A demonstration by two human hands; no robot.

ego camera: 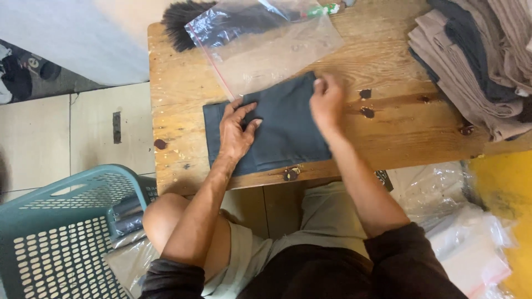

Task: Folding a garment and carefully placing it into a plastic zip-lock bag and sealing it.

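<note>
Folded dark cloth [282,130] lies flat on the bench [388,127], near its front edge. Left hand [237,130] rests on the cloth's left part, fingers spread, palm down; grip released, nothing grasped. Right hand [327,99] is at the cloth's top right corner, fingers curled at the edge; seen from the back, so can't tell if it pinches the cloth or just presses. Part of the cloth is hidden under both hands.

Just beyond the hands, a clear bag [266,47] lies on the bench, its lower edge overlapping the cloth's top edge. Under/behind the bag, a dark brush-like thing [180,25], blurred through the plastic, partly cut off at the frame top.

Right of the right hand, well apart: stack of folded cloths [476,66], beige w/ dark ones between, cut off at the frame's right and top.

Left of the left hand, below bench level: teal basket [55,232], holed walls, contents hard to make out. Low right: more clear bags [471,243] on the floor, crumpled, count unclear.
</note>
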